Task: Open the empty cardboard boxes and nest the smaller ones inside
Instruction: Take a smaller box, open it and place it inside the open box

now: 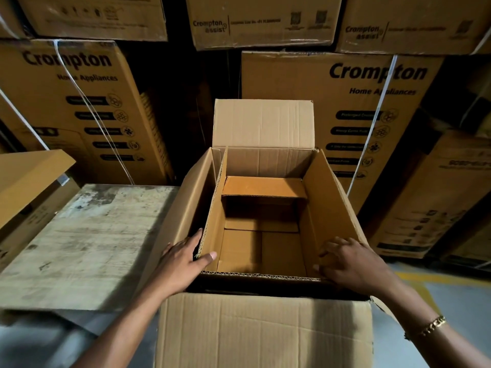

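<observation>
Smaller box (261, 235) sits partly down inside the larger box (265, 330), its near corners gripped by left hand (183, 264) and right hand (350, 264); seemingly best lowered level, side flaps kept from snagging.

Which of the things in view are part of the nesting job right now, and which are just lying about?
In the job:
outer box
inner box, set inside it
left hand on the inner box's left wall
right hand at its right wall

Lying about:
stacked Crompton cartons
wooden board
bracelet
</observation>
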